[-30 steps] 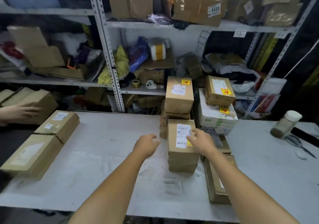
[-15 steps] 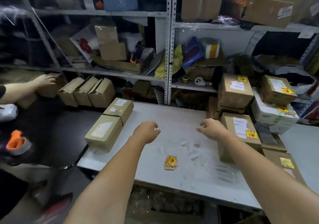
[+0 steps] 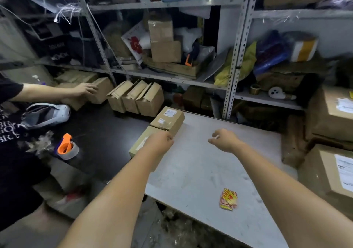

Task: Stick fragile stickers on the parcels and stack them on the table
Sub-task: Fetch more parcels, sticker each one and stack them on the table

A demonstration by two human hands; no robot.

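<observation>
Two small brown parcels lie end to end at the left edge of the white table (image 3: 202, 163): a far parcel (image 3: 168, 118) with white labels and a near parcel (image 3: 142, 143). My left hand (image 3: 159, 142) hovers over the near parcel with loosely curled fingers and holds nothing. My right hand (image 3: 224, 139) floats above the bare tabletop, fingers loosely curled, empty. A small stack of red-and-yellow fragile stickers (image 3: 228, 199) lies on the table near the front. Labelled parcels (image 3: 332, 114) are piled at the right edge.
Another person's hand (image 3: 85, 89) rests on boxes on the dark floor at left. Three open-flapped boxes (image 3: 136, 99) stand there in a row. An orange tape dispenser (image 3: 67, 148) lies on the floor. Cluttered metal shelving (image 3: 233, 56) runs behind the table.
My view has swung left. Both hands moved from the labelled parcels at right toward the two parcels at the table's left edge. The other person's hand shifted along the floor boxes.
</observation>
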